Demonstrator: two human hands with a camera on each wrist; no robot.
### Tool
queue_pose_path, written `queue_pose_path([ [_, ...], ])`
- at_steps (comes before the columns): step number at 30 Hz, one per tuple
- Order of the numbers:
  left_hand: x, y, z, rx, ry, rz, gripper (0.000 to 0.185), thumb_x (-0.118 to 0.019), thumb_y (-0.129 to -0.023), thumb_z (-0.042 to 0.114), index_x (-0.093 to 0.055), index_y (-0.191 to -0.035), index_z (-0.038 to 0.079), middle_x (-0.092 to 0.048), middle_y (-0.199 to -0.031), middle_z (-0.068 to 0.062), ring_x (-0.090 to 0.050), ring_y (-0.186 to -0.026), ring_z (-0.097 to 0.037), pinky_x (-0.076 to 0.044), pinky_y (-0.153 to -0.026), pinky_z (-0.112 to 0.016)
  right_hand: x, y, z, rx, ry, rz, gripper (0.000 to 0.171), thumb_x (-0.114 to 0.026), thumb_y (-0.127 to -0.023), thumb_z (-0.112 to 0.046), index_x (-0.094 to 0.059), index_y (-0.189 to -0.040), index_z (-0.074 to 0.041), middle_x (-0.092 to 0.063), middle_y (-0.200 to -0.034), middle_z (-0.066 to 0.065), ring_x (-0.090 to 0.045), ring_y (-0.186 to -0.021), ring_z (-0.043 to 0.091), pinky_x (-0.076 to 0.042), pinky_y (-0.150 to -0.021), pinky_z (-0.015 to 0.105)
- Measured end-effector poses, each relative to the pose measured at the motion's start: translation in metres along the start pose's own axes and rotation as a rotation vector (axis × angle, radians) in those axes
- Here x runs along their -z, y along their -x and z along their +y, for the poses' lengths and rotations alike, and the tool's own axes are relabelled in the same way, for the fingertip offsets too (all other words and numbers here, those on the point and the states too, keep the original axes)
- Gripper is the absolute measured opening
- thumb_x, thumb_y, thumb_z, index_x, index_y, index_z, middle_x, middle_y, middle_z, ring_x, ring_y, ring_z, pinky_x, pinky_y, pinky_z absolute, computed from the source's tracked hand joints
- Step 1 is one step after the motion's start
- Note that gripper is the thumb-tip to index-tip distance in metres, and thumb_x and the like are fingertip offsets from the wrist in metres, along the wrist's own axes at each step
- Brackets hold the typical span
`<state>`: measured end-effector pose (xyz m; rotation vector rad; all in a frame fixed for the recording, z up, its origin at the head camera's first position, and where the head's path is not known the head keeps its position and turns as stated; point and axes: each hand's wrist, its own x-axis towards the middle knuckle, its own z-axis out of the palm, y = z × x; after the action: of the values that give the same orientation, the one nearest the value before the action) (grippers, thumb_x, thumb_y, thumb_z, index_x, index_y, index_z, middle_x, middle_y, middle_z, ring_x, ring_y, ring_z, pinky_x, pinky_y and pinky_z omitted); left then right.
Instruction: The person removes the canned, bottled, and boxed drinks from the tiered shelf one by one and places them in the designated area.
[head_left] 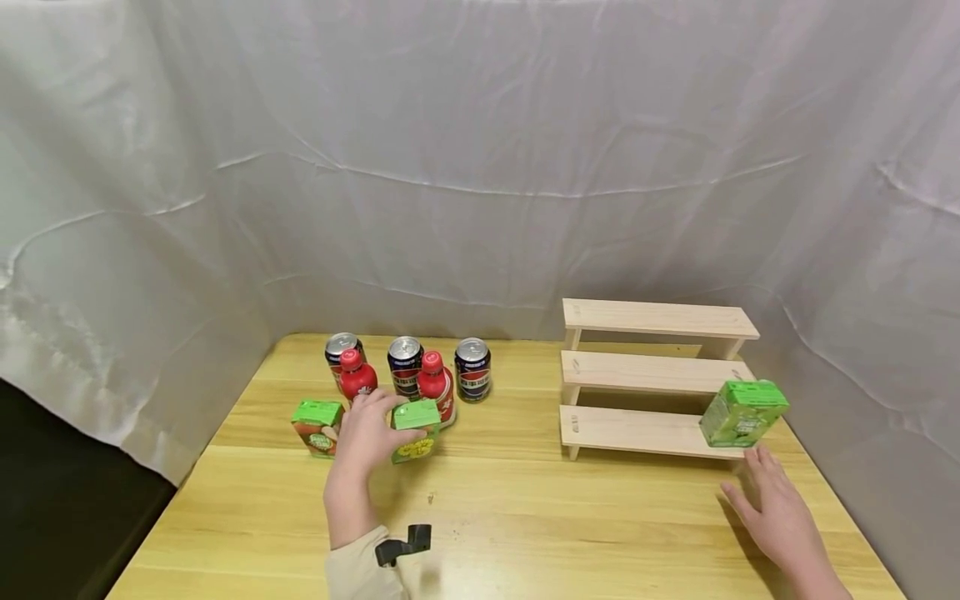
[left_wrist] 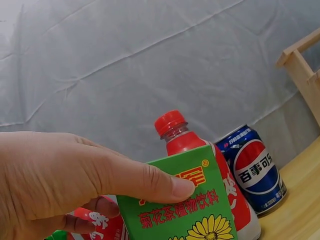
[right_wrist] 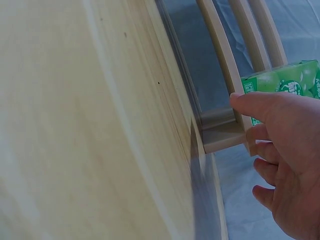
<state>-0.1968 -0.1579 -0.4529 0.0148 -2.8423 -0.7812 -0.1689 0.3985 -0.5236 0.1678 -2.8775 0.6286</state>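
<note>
While the left hand (head_left: 369, 433) grips a green carton (head_left: 415, 431) — thumb on top — the right hand (head_left: 776, 510) lies open, empty.

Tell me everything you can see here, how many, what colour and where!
Drink cans: three, dark blue with silver tops, in a row at the back left of the table.
Bottles: two, red with red caps, just in front of the cans.
Cartons on the table: two, green, in front of the bottles; the right one has a yellow flower.
Carton on the shelf: one, green, tilted, at the right end of the lowest step.
Step shelf: one, pale wood, three steps, on the right.
Table: one, yellow wood.
Backdrop cloth: white, behind everything.
Left hand: holds the flower carton.
Right hand: open, below the shelf carton.
</note>
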Motion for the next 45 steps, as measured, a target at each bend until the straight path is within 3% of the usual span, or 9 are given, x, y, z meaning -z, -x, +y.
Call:
queue_pose_path([
  [10, 0.006, -0.006, -0.011, -0.068, -0.056, -0.026, 0.058, -0.085, -0.070, 0.042, -0.069, -0.117, 0.011, -0.066, -0.118, -0.006, -0.053, -0.114, -0.032, -0.042, -0.097, -0.053, -0.002, 0.002, 0.002, -0.008, -0.013, 0.000, 0.073, -0.050, -0.101, -0.033, -0.017, -0.148, 0.013, -0.007, -0.154, 0.039, -0.006, -0.143, 0.055, -0.005, -0.115, 0.066],
  [21, 0.016, -0.011, -0.022, -0.186, -0.178, -0.076, 0.058, -0.085, -0.070, 0.042, -0.070, -0.117, 0.012, -0.065, -0.123, -0.008, -0.052, -0.114, -0.031, -0.043, -0.094, -0.054, -0.002, 0.001, 0.003, -0.014, -0.019, 0.003, 0.073, -0.050, -0.101, -0.032, -0.017, -0.149, 0.012, -0.010, -0.154, 0.039, -0.006, -0.144, 0.054, -0.005, -0.115, 0.065],
  [35, 0.027, -0.019, -0.034, -0.324, -0.328, -0.106, 0.054, -0.087, -0.066, 0.042, -0.073, -0.110, 0.013, -0.066, -0.107, -0.003, -0.052, -0.103, -0.025, -0.042, -0.085, -0.046, -0.001, 0.001, 0.002, -0.006, -0.014, 0.014, 0.072, -0.050, -0.102, -0.031, -0.017, -0.149, 0.012, -0.010, -0.154, 0.038, -0.007, -0.144, 0.054, -0.004, -0.116, 0.063],
  [45, 0.027, -0.021, -0.035, -0.351, -0.350, -0.100, 0.054, -0.085, -0.068, 0.044, -0.073, -0.111, 0.013, -0.066, -0.106, -0.002, -0.051, -0.101, -0.024, -0.041, -0.082, -0.042, -0.002, 0.002, 0.003, -0.009, -0.015, 0.016, 0.072, -0.050, -0.101, -0.031, -0.018, -0.149, 0.012, -0.009, -0.154, 0.038, -0.007, -0.143, 0.055, -0.004, -0.116, 0.063],
])
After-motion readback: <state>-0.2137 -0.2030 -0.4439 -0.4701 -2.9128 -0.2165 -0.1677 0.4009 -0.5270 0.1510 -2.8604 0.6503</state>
